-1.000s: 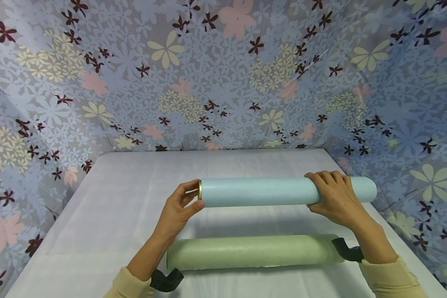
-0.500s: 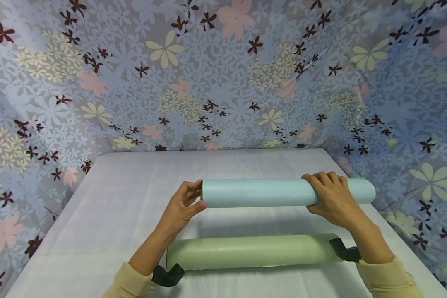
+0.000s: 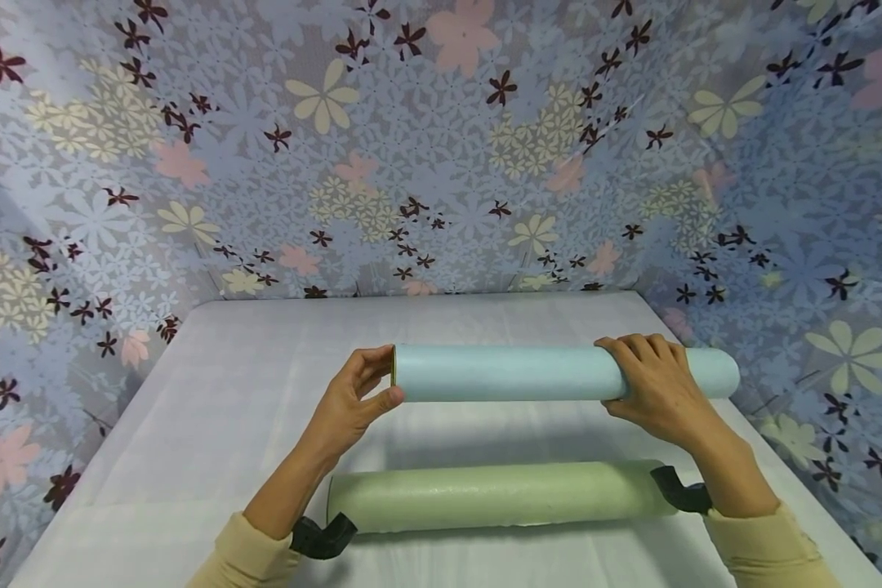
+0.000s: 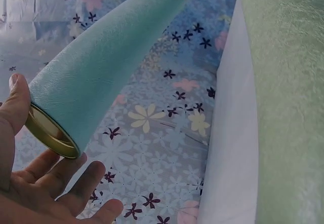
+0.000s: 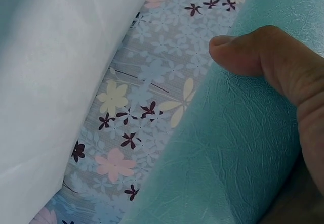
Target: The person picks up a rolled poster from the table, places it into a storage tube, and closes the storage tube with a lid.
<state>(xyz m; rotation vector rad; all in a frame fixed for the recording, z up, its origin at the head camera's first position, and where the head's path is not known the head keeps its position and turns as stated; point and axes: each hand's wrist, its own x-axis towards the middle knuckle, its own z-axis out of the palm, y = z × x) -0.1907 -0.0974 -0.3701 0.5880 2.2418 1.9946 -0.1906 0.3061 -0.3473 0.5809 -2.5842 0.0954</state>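
A light blue tube (image 3: 500, 373) with a textured covering is held level above the table. At its left end, which has a gold metal rim (image 4: 53, 133), my left hand (image 3: 351, 404) holds it between thumb and fingers. My right hand (image 3: 656, 388) grips the tube from above near its right end, the thumb (image 5: 243, 52) lying across the covering in the right wrist view. Below and nearer to me, a light green tube (image 3: 500, 496) lies on the table, its left end partly behind my left forearm.
The table has a white cover (image 3: 213, 408). Floral cloth (image 3: 441, 163) stands behind it and along both sides. Dark curved mounts stick out from both wrists, the left one (image 3: 323, 536) and the right one (image 3: 679, 490) overlapping the green tube's ends in the head view.
Over the last second the blue tube shifts slightly left-right and ends a little higher than half a second ago. Both hands keep their hold. The green tube stays put.
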